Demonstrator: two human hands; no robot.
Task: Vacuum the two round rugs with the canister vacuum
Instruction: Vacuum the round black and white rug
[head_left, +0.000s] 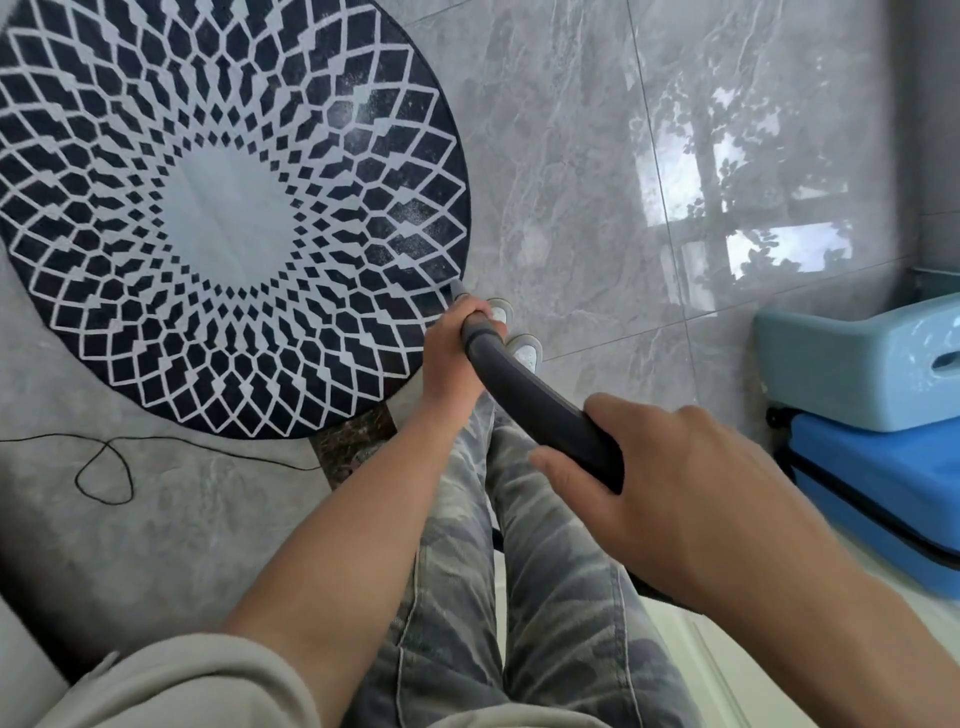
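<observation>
A round rug (223, 208) with a dark and white diamond pattern and a pale centre lies on the grey tiled floor at the upper left. A dark grey vacuum wand (524, 395) runs from the lower right up to the rug's near right edge. Its tip (460, 288) sits at the rug's rim. My left hand (452, 353) grips the wand close to its tip. My right hand (649, 499) grips the wand's upper end. The canister and a second rug are out of view.
A thin black cord (104, 467) loops on the floor left of my legs. A light blue stool (857, 358) sits on a darker blue case (883, 483) at the right. My shoes (519, 338) stand just beside the rug's edge.
</observation>
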